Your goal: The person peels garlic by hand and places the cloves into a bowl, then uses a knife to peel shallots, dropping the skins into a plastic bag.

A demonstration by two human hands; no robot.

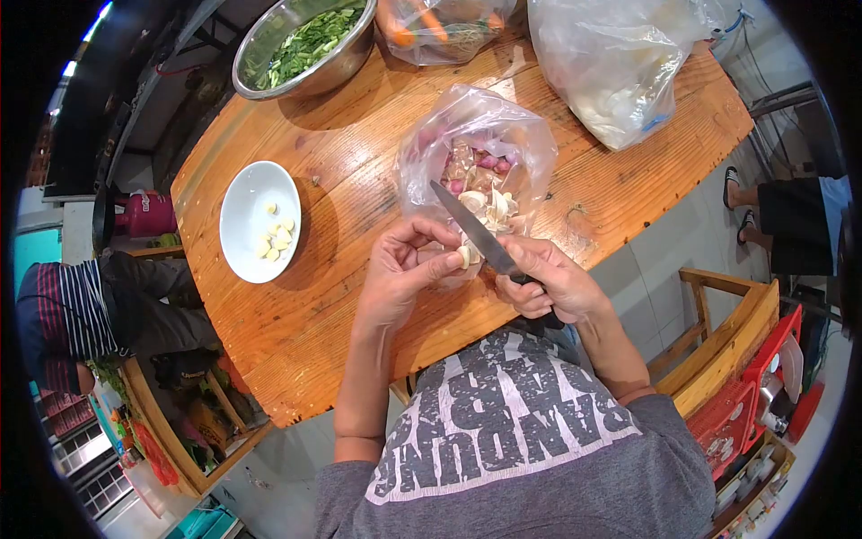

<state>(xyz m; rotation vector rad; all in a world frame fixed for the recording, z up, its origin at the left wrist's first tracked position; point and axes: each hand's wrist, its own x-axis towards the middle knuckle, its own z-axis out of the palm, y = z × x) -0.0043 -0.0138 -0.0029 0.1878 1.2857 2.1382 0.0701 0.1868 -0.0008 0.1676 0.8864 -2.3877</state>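
Between the thumb and fingers of my left hand (409, 265) is a garlic clove (465, 256), held at the near edge of a clear plastic bag (417, 171). My right hand (552, 283) grips a knife (476, 229) by its dark handle, the blade pointing up and left across the bag, close to the clove. Inside the opened bag lie small red shallots (492, 163) and garlic with loose papery skins (494, 208). Left of my hands stands a white bowl (235, 229) with several peeled garlic cloves (277, 238) in it.
On the wooden table (350, 180), a metal bowl of chopped greens (310, 45) stands at the far left. Bags with carrots (431, 27) and pale contents (620, 72) are at the back. A person in a striped top (90, 305) is at left; another person's legs (781, 225) show at right.
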